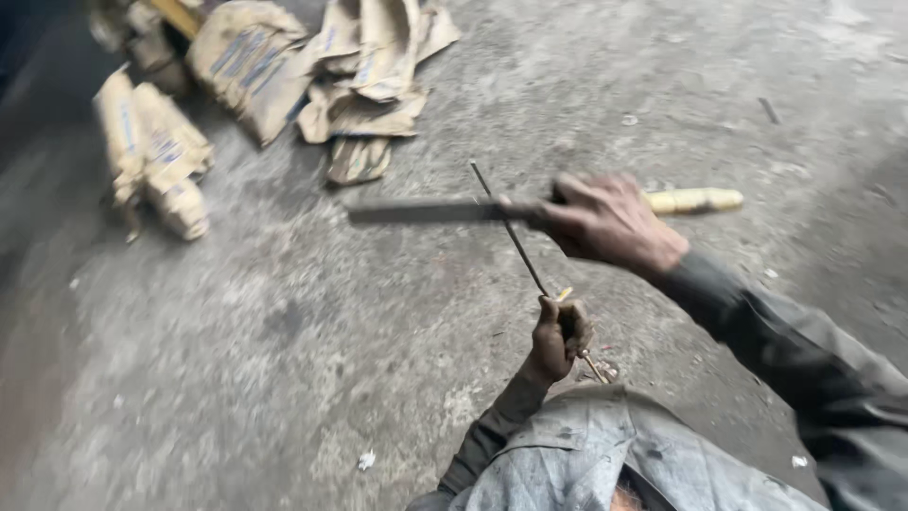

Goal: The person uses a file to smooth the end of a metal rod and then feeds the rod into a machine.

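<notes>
The left hand (560, 336) is closed in a fist around the lower part of a thin metal rod (511, 230), which slants up toward eleven o'clock from the fist. The right hand (605, 222), at one o'clock from the left, grips a long flat file (426, 210) near its pale yellow handle (695, 200). The dark blade runs out toward nine o'clock and lies across the upper part of the rod. Both hands are dirty, and the right one is blurred. Grey sleeves and a worn grey trouser knee (615, 454) fill the six o'clock area. Crumpled brown paper sacks (274, 66) lie on the rough concrete floor (284, 360) toward eleven o'clock, well apart from the hands.
</notes>
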